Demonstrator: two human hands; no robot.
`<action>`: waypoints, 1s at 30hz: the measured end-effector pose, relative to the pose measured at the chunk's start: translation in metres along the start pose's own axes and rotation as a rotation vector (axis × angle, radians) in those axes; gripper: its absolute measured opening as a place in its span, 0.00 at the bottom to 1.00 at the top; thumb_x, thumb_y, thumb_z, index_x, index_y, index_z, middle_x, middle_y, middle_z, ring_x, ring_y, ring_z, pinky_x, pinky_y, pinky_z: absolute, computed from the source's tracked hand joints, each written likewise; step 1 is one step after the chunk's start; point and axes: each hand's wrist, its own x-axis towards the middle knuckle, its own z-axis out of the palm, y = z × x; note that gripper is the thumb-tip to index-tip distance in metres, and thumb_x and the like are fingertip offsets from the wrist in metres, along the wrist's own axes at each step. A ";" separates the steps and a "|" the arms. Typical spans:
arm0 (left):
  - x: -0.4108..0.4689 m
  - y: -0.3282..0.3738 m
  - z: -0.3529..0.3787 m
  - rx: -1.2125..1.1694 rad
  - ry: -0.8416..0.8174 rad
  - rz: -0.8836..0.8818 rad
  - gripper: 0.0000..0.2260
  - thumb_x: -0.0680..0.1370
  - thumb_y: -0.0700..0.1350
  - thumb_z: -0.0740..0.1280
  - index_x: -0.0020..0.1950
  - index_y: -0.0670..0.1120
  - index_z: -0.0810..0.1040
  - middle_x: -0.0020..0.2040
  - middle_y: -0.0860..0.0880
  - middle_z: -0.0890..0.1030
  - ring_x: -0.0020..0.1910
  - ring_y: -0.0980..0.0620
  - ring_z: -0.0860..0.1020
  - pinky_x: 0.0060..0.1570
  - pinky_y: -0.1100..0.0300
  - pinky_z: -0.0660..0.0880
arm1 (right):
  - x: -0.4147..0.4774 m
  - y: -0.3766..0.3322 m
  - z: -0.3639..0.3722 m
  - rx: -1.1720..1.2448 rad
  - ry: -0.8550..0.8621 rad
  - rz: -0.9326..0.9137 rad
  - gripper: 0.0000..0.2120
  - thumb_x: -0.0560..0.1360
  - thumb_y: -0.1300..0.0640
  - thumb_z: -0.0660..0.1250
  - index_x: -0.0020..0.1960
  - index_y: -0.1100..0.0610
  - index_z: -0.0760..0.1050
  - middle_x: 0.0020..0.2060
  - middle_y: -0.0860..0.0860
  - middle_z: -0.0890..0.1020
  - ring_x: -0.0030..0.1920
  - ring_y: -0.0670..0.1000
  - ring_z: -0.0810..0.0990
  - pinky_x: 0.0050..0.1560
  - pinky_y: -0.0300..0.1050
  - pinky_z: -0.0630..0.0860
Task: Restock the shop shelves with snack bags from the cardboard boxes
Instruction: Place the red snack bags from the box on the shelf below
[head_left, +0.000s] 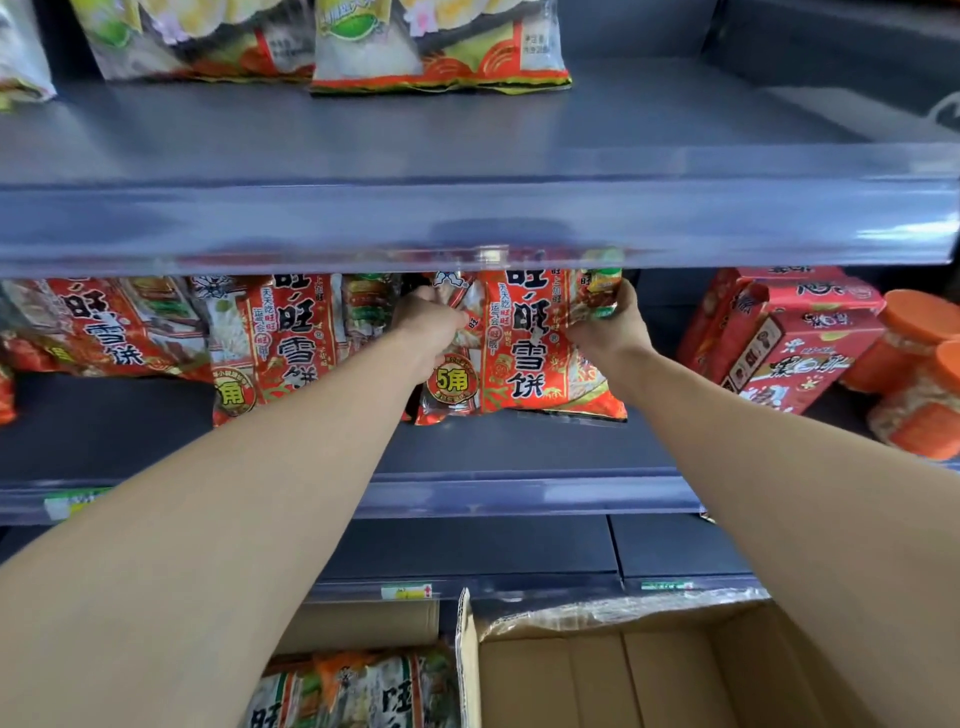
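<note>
We are setting a red snack bag (524, 343) upright on the middle shelf (519, 447), just to the right of another red bag (275, 348) of the same print, so the row reads face-out toward the aisle. Its bottom edge rests on the shelf board while the top disappears behind the price rail of the upper shelf (467, 223), which is likely why we hold it by its upper sides: to steer it in under that rail and keep it from slumping forward.

Our left hand (428, 330) is curled closed on the bag's upper left edge, fingers bunched into the wrapper. Our right hand (615, 325) clasps the upper right corner, thumb in front and fingers wrapped behind, so both hands are grasping the same bag and neither is free.

To the right, well apart from the bag, stand red cartons (779, 343) and orange-lidded jars (919, 364); the gap between is where we judge further bags could go. Below, a cardboard box (597, 680) looks empty on its visible side, and beside it a second box (363, 691) holds more bags. On the upper shelf sit paler bags (431, 47).
</note>
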 end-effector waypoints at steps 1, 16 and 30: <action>0.001 0.001 0.001 -0.004 0.002 0.011 0.17 0.77 0.38 0.66 0.65 0.46 0.71 0.52 0.47 0.76 0.52 0.48 0.77 0.36 0.59 0.72 | 0.000 -0.001 0.000 0.022 0.009 -0.010 0.28 0.74 0.63 0.66 0.71 0.51 0.62 0.57 0.49 0.78 0.52 0.49 0.76 0.49 0.39 0.72; 0.012 -0.005 -0.004 0.001 0.026 0.115 0.18 0.76 0.37 0.67 0.65 0.45 0.70 0.55 0.50 0.74 0.56 0.47 0.76 0.57 0.51 0.75 | -0.005 0.001 0.011 -0.030 -0.023 -0.009 0.42 0.66 0.64 0.69 0.74 0.48 0.53 0.65 0.50 0.72 0.62 0.55 0.75 0.63 0.52 0.74; -0.025 -0.006 -0.009 0.186 0.184 0.121 0.21 0.79 0.37 0.63 0.72 0.40 0.65 0.69 0.42 0.70 0.65 0.44 0.72 0.50 0.60 0.67 | -0.039 -0.002 -0.002 -0.328 0.040 0.013 0.31 0.74 0.62 0.62 0.75 0.56 0.56 0.71 0.55 0.63 0.70 0.58 0.63 0.67 0.55 0.68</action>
